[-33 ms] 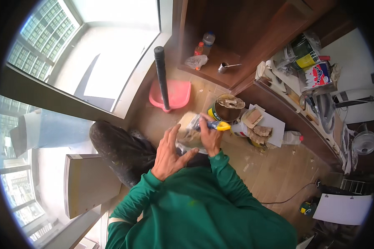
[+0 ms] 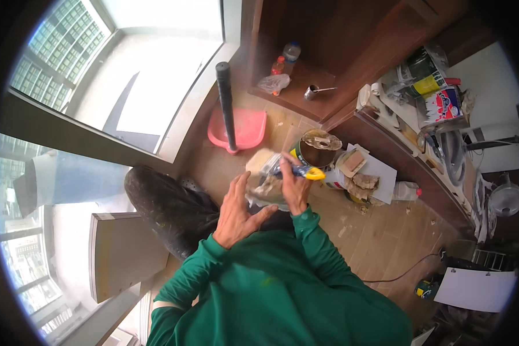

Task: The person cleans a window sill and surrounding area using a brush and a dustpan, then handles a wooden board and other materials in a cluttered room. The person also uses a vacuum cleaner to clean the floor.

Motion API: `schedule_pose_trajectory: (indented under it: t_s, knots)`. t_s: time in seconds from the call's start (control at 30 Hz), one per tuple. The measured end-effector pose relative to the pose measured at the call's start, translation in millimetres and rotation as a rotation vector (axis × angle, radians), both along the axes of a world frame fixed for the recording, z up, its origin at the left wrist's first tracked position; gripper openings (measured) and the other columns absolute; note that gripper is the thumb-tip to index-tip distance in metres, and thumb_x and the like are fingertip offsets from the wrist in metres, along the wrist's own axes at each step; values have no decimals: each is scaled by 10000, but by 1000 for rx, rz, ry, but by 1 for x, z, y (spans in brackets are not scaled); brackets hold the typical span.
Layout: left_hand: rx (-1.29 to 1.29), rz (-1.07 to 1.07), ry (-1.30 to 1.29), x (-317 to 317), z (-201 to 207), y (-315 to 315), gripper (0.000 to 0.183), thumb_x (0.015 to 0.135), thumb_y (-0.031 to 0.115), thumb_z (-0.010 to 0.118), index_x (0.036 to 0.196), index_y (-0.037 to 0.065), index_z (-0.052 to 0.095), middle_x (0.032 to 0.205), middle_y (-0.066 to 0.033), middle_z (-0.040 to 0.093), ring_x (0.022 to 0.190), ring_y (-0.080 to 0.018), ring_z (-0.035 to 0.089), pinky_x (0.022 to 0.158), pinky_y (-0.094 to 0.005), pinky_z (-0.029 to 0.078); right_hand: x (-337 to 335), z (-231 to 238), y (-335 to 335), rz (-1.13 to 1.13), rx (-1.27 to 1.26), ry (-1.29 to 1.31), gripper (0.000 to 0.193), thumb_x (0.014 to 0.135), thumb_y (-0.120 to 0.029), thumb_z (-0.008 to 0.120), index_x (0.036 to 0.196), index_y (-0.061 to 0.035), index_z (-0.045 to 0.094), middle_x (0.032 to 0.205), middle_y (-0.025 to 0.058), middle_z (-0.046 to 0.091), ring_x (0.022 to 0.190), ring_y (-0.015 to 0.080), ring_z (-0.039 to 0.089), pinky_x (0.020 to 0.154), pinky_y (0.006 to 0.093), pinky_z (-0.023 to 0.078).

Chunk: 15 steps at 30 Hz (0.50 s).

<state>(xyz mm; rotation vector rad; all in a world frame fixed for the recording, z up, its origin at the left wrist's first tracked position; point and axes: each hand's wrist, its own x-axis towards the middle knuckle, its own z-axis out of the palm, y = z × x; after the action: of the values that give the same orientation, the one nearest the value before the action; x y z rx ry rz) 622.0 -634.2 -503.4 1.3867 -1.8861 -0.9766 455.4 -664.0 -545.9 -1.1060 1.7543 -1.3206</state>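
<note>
My right hand (image 2: 294, 187) is closed around a paintbrush (image 2: 311, 173) with a blue handle and a yellow end. The brush's wide, pale bristles point left, over a light, smeared tub (image 2: 265, 196) in front of my lap. Inside the tub lies some tan, crumpled-looking matter that I cannot make out. My left hand (image 2: 236, 216) rests at the tub's left and near side, fingers stretched out and thumb spread apart.
Beyond the tub stand a pink dustpan (image 2: 251, 130) with an upright black handle and an open paint can (image 2: 317, 154). Caked scraps (image 2: 360, 184) lie right of it. Bottles (image 2: 278, 65) and a small cup (image 2: 311, 92) occupy the brown cabinet. A board (image 2: 127, 254) leans at left.
The paintbrush and my right hand have shifted very slightly right and toward me. My left hand stays almost in place beside the tub.
</note>
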Motion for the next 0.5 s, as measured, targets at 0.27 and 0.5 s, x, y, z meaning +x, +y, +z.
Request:
schedule_pose_trajectory:
  t_s: [0.27,0.5]
  knots:
    - [766,137,690,-7,-53,-1,381,825,261,742,1042,-36,647,927,-57,669,852,-125,597,774,-293,489,29,-29,1,-145,-2,-492,372,957,-264,538,1212,-1,600,1124,110,631,979,203,610,859,308,480]
    - [224,490,512,92,-28,-68,293,753,-11,626,1037,0,696,834,-34,679,744,-94,598,681,-268,496,-12,-23,3,-235,67,-389,346,936,-225,568,1228,-39,566,948,61,652,621,112,602,539,224,492]
